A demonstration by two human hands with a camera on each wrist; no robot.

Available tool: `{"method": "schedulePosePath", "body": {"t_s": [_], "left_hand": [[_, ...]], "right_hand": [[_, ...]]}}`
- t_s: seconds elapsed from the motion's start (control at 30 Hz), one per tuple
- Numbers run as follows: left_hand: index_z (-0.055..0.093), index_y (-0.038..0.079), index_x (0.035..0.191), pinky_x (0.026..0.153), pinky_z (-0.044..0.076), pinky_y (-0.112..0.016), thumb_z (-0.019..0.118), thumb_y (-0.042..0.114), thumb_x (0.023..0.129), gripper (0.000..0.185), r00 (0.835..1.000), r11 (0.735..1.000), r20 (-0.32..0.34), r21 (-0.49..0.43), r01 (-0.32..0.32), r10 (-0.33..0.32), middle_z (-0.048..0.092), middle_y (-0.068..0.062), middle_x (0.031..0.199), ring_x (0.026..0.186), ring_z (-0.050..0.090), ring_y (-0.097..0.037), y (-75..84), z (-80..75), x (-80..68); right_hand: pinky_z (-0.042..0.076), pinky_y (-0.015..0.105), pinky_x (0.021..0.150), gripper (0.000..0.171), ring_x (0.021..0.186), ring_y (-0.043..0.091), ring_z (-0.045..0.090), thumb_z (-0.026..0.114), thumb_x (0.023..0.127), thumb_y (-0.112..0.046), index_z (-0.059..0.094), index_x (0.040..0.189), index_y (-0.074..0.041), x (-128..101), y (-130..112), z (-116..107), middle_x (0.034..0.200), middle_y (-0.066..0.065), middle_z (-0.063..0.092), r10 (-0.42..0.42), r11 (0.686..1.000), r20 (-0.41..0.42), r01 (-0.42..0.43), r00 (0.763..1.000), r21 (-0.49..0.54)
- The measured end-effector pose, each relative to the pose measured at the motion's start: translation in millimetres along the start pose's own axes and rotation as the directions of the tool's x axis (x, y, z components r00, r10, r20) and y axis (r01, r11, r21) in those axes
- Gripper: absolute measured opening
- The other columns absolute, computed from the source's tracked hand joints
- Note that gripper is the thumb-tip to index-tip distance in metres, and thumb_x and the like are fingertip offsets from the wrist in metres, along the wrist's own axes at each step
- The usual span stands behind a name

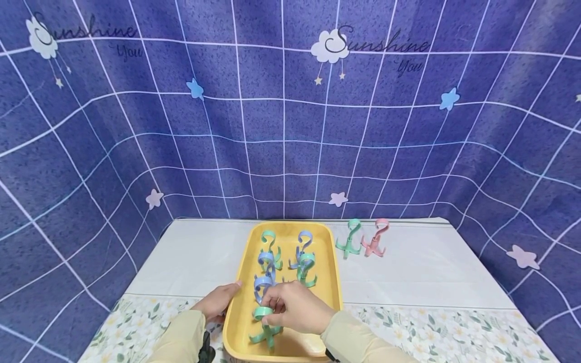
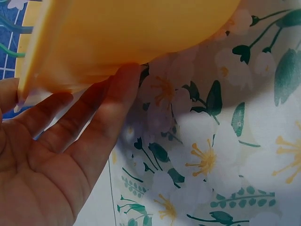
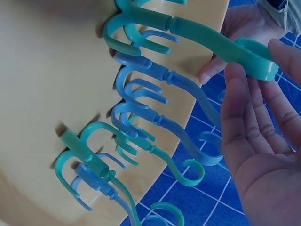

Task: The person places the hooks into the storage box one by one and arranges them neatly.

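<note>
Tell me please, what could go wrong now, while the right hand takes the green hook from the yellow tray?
1. The green hook stands close beside the blue hooks; its prongs may catch them and tip them over.
2. The right hand pinches only the top loop, so the hook might slip.
3. The left hand only touches the yellow tray at its edge; the tray could slide.

A makeshift home recording corner: a blue grid-patterned backdrop cloth [image 1: 281,116] printed with clouds, stars and "Sunshine You" fills the upper frame, curving behind a small worktop [image 1: 422,272] covered in white-and-floral cloth below.
</note>
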State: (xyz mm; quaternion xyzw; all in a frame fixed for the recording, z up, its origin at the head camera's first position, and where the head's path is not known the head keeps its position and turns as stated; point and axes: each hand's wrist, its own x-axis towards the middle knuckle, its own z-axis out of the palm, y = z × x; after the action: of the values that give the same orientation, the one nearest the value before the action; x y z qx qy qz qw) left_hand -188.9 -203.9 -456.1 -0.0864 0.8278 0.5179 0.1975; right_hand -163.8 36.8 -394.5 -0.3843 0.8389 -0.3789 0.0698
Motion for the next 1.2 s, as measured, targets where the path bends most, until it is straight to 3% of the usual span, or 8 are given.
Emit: {"method": "schedulePosePath", "body": {"t_s": [0.7,0.97,1.2], "left_hand": [[0.048,-0.011,0.141,0.072,0.06,-0.043,0.03,0.034,0.113,0.056,1.0,1.0,-0.003,0.003,0.012,-0.012,0.068,-0.012,0.094,0.082,0.068,-0.025,-0.6,-0.2,-1.5],[0.047,-0.012,0.141,0.072,0.06,-0.042,0.03,0.035,0.113,0.057,1.0,1.0,-0.002,0.011,0.013,-0.013,0.068,-0.012,0.096,0.082,0.068,-0.025,1.6,0.2,-1.1],[0.047,-0.012,0.141,0.073,0.06,-0.042,0.029,0.036,0.113,0.058,1.0,1.0,0.01,0.014,0.023,-0.023,0.069,-0.013,0.098,0.084,0.069,-0.025,2.1,-1.2,-0.3]], "right_hand": [[0.053,0.017,0.074,0.021,0.077,-0.002,0.062,0.084,0.085,-0.01,0.075,0.104,-0.011,-5,-3,-20,0.09,-0.009,0.07,-0.007,1.0,0.039,0.008,0.999,-0.016],[0.054,0.023,0.077,0.021,0.08,0.003,0.065,0.083,0.087,-0.012,0.075,0.107,-0.01,-13,0,-39,0.09,-0.006,0.072,-0.017,1.0,-0.018,0.017,1.0,-0.013],[0.054,0.025,0.076,0.02,0.082,0.0,0.062,0.079,0.09,-0.012,0.075,0.11,-0.011,-20,6,-53,0.086,-0.01,0.069,-0.009,1.0,-0.05,0.009,0.999,-0.014]]}}
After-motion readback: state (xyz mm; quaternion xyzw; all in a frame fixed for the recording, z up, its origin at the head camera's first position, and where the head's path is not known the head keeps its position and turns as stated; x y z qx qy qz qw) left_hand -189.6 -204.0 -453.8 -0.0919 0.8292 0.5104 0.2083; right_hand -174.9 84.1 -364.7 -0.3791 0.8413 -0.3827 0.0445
